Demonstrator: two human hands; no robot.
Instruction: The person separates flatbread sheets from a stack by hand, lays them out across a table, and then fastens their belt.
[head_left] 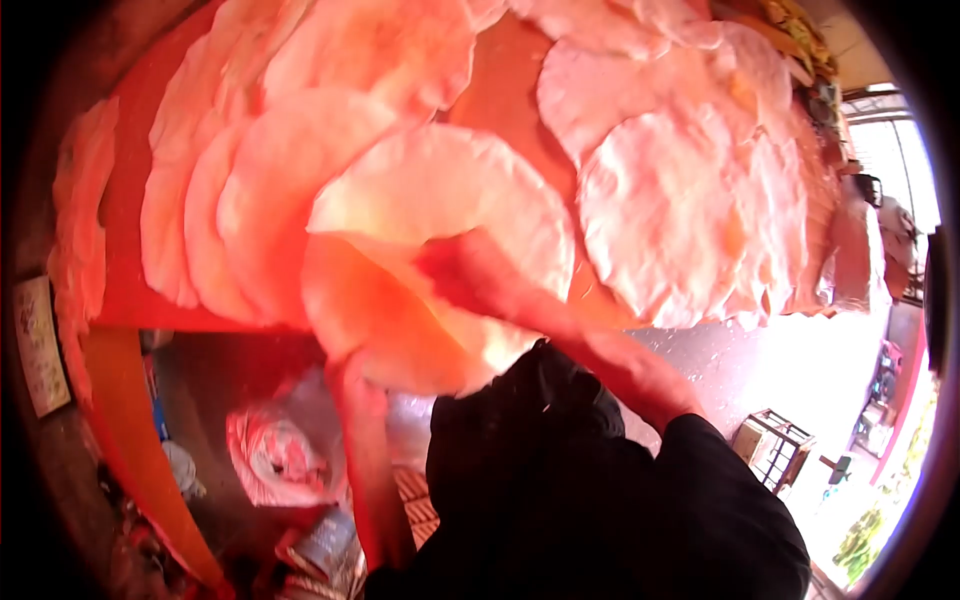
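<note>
A thin, pale round dough sheet (500,190) lies at the near edge of the table, with its shaded near part (390,320) extending past that edge toward my body. My left hand (350,365) is at the sheet's near left side and holds it from below; the sheet hides the fingers. Over the middle of the same sheet is my right hand (465,270), smeared by motion, so its fingers cannot be made out. Overlapping round sheets (290,190) lie to the left, and more crinkled ones (660,210) to the right.
The orange-red table (500,85) carries several other sheets to its far side. Below its edge, a crumpled pale bag (275,455) and a metal tin (325,540) stand on the floor. A small frame-like stand (773,450) is at the right, near bright daylight.
</note>
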